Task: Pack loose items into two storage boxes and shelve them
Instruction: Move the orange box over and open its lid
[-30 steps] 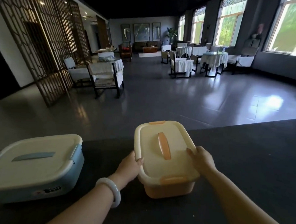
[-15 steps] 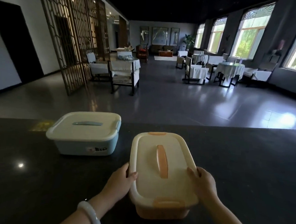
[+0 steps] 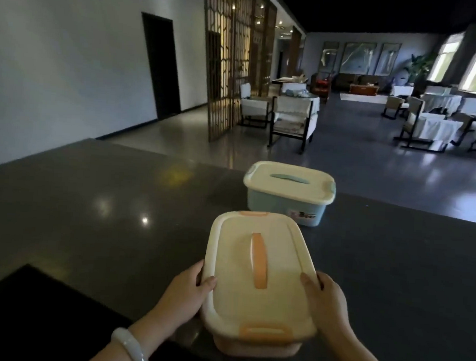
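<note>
An orange storage box [image 3: 259, 286] with a cream lid and an orange handle is held over the near edge of the dark counter [image 3: 105, 214]. My left hand [image 3: 186, 293] grips its left side and my right hand [image 3: 324, 303] grips its right side, thumbs on the lid. Its lid is closed, so the contents are hidden. A blue storage box [image 3: 288, 194] with a cream lid and blue handle stands on the counter just beyond it, near the far edge, also closed.
A dark recess [image 3: 31, 307] cuts into the counter at the near left. Beyond the counter lies a glossy floor with chairs and a clothed table [image 3: 292, 114], a wooden lattice screen [image 3: 226, 61] and more tables [image 3: 438, 119] at the right.
The view has swung left, so the blue box now appears behind and right of the orange box. Both hands keep their hold on the orange box, which has come nearer to me.
</note>
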A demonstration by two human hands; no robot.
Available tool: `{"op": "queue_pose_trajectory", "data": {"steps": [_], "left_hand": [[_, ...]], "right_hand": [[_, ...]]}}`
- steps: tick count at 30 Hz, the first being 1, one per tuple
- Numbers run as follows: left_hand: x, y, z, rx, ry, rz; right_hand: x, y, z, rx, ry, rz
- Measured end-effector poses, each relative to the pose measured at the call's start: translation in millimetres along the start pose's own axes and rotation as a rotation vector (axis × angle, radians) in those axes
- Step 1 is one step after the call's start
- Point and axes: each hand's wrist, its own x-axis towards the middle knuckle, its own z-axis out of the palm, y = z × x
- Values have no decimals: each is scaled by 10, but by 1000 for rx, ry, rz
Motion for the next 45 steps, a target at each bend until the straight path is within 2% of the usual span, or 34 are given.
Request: {"op": "queue_pose_trajectory", "data": {"steps": [6, 16, 22, 26, 31, 34, 38, 42, 45], "left_hand": [[-157, -511, -658, -86, 97, -17], [24, -737, -905, -106, 235, -87], [346, -794, -1114, -6, 215, -159], [577, -835, -1271, 62, 268, -169], [847, -972, -1474, 193, 369, -135], [1090, -1006, -1688, 287, 410, -32], [1538, -986, -1970, 362, 318, 56], [1883, -1010, -2089, 343, 91, 168], [1993, -1084, -2064, 287, -10, 193]], "right_hand": [[-272, -405, 739, 47, -48, -48], [57, -844, 1210, 34, -175, -92], [374, -1089, 1439, 4, -284, -120], [575, -1229, 1571, -61, -348, -164], [717, -1336, 1696, -129, -386, -186], [711, -1396, 1694, -193, -385, -185], [555, -1423, 1682, -313, -270, -162], [224, -1317, 1762, -285, -58, -68], [-21, -1239, 1845, -182, 48, 12]]}}
